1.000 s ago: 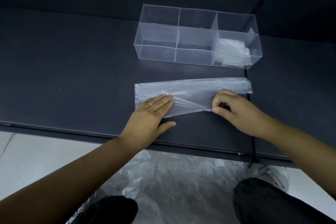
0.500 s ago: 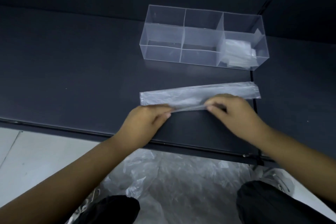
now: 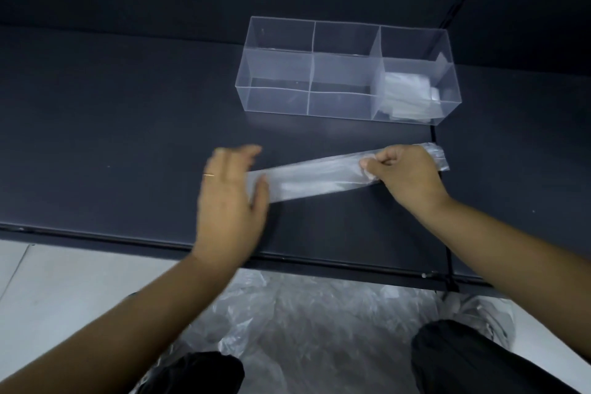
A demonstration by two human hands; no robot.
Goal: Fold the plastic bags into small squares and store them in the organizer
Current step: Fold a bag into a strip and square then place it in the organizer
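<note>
Knees [image 3: 454,352]: two, in dark trousers, are sitting at the bottom edge of the frame, left and right of centre.
Loose bags [image 3: 287,323]: a crumpled clear heap is lying on the pale floor between the knees; the number cannot be told.
Table edge [image 3: 128,238]: it is running across the lower middle of the frame, just above the heap.
Table [image 3: 112,137]: its dark top is stretching wide and bare on the left half; a seam [image 3: 443,233] is running down its right side.
Left hand [image 3: 230,198]: blurred, with fingers straight and together, it is lying over the left end of the strip; one ring [image 3: 209,175] is showing.
Plastic bag [image 3: 319,181]: one, folded into a long narrow strip, is lying on the table at centre, slanting up to the right, with its right end crossing the seam.
Right hand [image 3: 406,173]: its fingers are curling in and pinching the strip near its right end.
Gap: a bare band of table is lying between the strip and the organizer.
Organizer [image 3: 278,96]: one clear box is standing at upper centre right, near the back wall, with three compartments in a row.
Folded bags [image 3: 406,93]: a small white stack is sitting in the right compartment; the count cannot be told.
</note>
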